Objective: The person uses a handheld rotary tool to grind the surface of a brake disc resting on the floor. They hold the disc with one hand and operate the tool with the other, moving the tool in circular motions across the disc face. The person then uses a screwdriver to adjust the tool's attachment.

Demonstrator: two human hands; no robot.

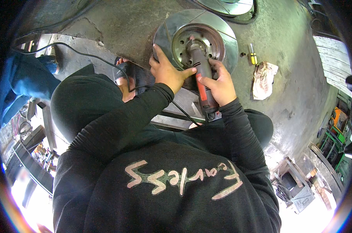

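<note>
A shiny brake disc (230, 42) with slots across its face and a holed, brownish centre lies flat in front of me. My left hand (168, 73) grips its near left rim, index finger along the edge and thumb reaching to the tool. My right hand (222, 83) is wrapped around a grey and red corded grinder (201, 75). The grinder's head lies over the centre of the disc, with a small pinkish tip at its far end. Some of the right fingers are hidden behind the tool body.
A second disc (230, 7) lies at the far edge beside a black hose. Right of the disc are a yellow-handled screwdriver (253, 56) and a stained cloth (264, 81). The grinder's black cord (94, 56) runs left past a sandalled foot. Someone in blue trousers (26, 83) is at the left.
</note>
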